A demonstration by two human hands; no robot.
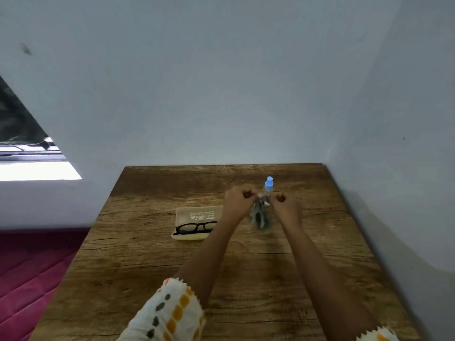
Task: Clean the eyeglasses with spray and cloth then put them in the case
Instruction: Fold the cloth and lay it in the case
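Wooden table [152,279] against pale walls [221,82]

Dim, bluish light enters from the blown-out window [37,169] far left of the grip, the cloth [259,216] hanging below the grip is motion-blurred, and wide-angle distortion bends the edges.

Wooden table [147,279] — open beige case [199,214], blue-capped spray bottle [269,184] upright

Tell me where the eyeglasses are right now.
In the head view, the black eyeglasses lie on the beige case on the wooden table, left of the left hand, which pinches the cloth.
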